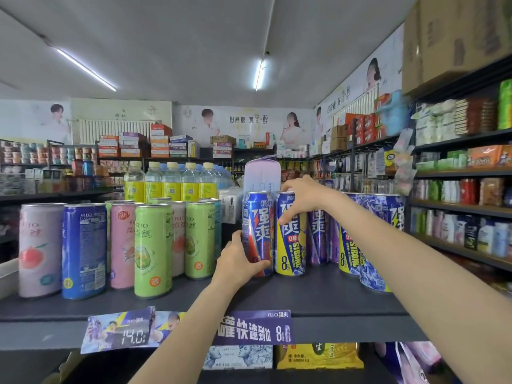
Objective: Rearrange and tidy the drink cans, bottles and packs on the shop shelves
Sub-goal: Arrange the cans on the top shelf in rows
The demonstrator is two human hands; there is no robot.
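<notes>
On the dark grey shelf, the left hand wraps around the lower part of a blue and red can, fingers curled around its base and thumb on the near side. The can stands upright near the middle of the shelf, set back from the front edge. Touching it on the right stands a yellow and blue can, and the right hand grips this one from above, fingers over the rim and thumb pressed on its front face.

Behind that pair stands a purple can, and towards the right end of the shelf a cluster of blue and yellow cans sits nearer the front edge. A pale lilac carton rises just behind the two held cans. Towards the left end stand green cans, pink cans and a blue can, all upright. Behind them is a row of yellow-labelled bottles, probably on a further shelf, though the view does not make that plain. Price labels hang along the front edge.
</notes>
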